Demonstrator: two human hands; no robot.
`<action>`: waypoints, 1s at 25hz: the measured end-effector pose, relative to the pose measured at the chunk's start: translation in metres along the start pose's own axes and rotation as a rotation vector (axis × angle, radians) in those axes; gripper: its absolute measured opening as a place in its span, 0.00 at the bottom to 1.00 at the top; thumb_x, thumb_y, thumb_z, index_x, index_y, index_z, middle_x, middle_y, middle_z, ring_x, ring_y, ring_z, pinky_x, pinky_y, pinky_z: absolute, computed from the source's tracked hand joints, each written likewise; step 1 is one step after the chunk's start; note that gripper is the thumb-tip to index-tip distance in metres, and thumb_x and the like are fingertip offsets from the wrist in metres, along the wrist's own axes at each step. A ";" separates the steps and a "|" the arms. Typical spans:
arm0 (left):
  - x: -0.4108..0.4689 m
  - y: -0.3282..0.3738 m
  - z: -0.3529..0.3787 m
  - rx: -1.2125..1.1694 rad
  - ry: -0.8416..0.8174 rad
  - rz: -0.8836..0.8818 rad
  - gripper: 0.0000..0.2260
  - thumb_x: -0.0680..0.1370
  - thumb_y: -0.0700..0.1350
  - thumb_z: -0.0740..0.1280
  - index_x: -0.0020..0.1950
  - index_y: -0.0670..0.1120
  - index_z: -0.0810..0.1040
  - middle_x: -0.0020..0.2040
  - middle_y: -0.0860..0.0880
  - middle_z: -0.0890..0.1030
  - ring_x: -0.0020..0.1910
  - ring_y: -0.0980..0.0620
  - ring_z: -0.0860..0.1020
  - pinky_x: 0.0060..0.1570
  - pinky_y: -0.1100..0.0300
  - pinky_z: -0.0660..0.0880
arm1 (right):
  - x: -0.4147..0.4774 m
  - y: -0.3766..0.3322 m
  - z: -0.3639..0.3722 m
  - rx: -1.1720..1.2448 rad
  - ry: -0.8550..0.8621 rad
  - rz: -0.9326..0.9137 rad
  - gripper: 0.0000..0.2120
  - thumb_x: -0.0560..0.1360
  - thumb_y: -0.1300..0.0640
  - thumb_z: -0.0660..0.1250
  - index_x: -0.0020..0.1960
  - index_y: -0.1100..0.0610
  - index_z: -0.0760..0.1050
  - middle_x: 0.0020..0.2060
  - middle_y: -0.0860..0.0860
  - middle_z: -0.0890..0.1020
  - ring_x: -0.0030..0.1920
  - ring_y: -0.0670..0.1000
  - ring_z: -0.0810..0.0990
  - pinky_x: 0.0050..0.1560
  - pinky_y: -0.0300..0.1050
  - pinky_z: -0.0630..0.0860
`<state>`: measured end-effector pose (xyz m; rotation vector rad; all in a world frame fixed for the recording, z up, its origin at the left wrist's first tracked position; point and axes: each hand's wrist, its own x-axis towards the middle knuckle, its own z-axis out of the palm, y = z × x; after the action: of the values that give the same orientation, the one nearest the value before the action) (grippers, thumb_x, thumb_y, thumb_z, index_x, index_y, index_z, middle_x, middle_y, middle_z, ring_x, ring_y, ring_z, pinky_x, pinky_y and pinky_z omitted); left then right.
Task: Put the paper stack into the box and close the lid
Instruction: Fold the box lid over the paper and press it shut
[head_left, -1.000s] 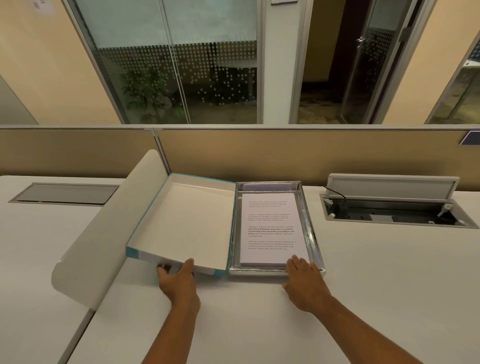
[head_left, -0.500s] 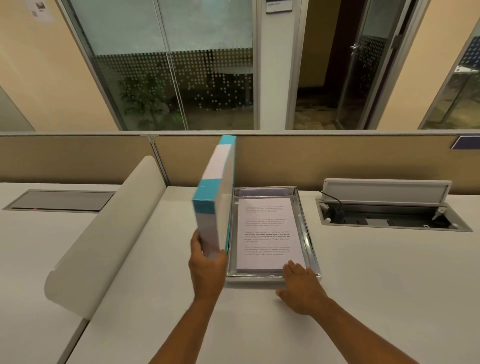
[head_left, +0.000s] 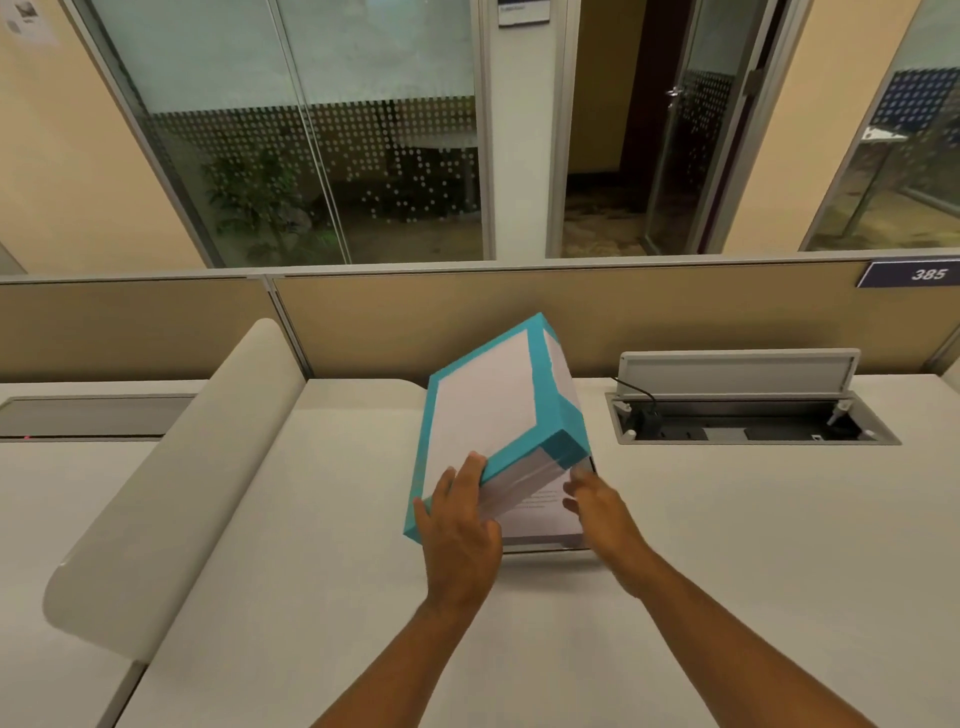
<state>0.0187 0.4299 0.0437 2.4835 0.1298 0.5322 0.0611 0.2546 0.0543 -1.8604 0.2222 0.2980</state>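
Note:
The white lid with a teal border (head_left: 483, 410) hangs tilted over the box, its top face towards me and its right side raised. My left hand (head_left: 460, 525) grips the lid's near edge. Below it I see a strip of the printed paper stack (head_left: 540, 512) lying in the silver box, whose front rim (head_left: 545, 545) shows under the lid. My right hand (head_left: 597, 506) hovers at the box's near right corner with fingers spread, holding nothing; I cannot tell whether it touches the lid.
A curved white divider (head_left: 171, 483) rises to the left of the box. An open cable hatch (head_left: 748, 415) with a black cord sits at the right rear. A tan partition (head_left: 597, 322) closes off the back of the white desk (head_left: 727, 571).
My left hand has swung the lid from lying open on the left, through upright, over onto the box. My right hand lifted off the box's front rim.

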 end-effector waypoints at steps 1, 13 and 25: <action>0.000 0.000 0.003 0.039 -0.023 0.007 0.33 0.74 0.42 0.80 0.77 0.49 0.72 0.68 0.46 0.81 0.69 0.43 0.80 0.70 0.31 0.75 | 0.000 -0.006 -0.004 0.187 0.043 0.007 0.23 0.86 0.38 0.50 0.74 0.45 0.70 0.71 0.55 0.79 0.66 0.55 0.82 0.65 0.55 0.78; 0.002 0.001 0.029 0.306 -0.384 0.073 0.39 0.81 0.38 0.70 0.86 0.59 0.54 0.87 0.56 0.57 0.87 0.43 0.53 0.80 0.26 0.50 | 0.013 -0.007 -0.033 0.231 0.359 0.018 0.16 0.79 0.42 0.70 0.61 0.50 0.75 0.48 0.50 0.81 0.46 0.54 0.84 0.27 0.41 0.83; 0.019 -0.048 -0.006 -0.178 -0.239 -0.488 0.20 0.86 0.57 0.59 0.67 0.42 0.75 0.61 0.41 0.82 0.58 0.40 0.82 0.55 0.47 0.82 | 0.026 0.047 -0.038 -0.224 0.263 0.169 0.14 0.85 0.43 0.57 0.51 0.52 0.74 0.41 0.50 0.81 0.38 0.52 0.82 0.40 0.47 0.86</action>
<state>0.0349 0.4757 0.0272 2.2096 0.5499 0.0385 0.0747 0.2042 0.0143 -2.1061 0.5471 0.1990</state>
